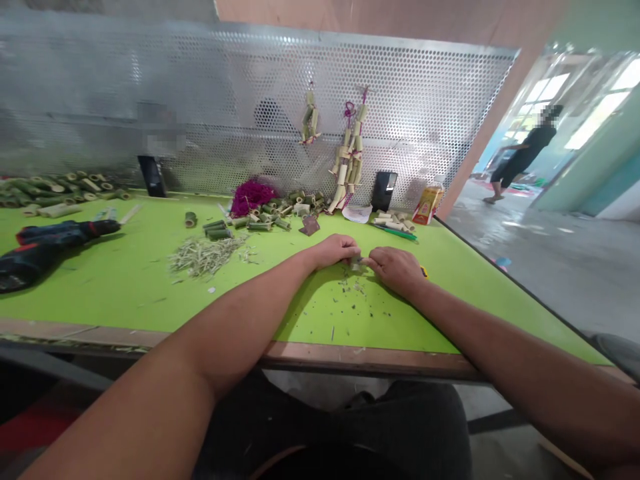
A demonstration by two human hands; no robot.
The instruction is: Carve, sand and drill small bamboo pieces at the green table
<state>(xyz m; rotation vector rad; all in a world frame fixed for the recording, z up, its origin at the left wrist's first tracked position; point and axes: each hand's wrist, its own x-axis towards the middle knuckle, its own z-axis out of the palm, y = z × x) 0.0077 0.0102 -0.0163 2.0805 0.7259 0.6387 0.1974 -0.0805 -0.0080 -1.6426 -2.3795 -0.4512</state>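
Note:
My left hand (336, 251) is over the green tabletop with its fingers pinched on a small greyish piece (357, 262); I cannot make out its kind. Close on its right, my right hand (399, 269) is closed around what looks like a utility knife (425, 272). Only the knife's yellow end shows behind the palm, and its blade is too small to make out clearly. Dark shavings (356, 288) are scattered on the tabletop just below both hands.
Bamboo pieces (260, 227), purple cord (253, 195) and a pile of slivers (205, 257) lie left of my hands. A power drill (60, 237) is far left. Strung bamboo (343, 173) hangs on the mesh panel (215, 100). A bottle (428, 202) stands right; a person (525, 153) is beyond.

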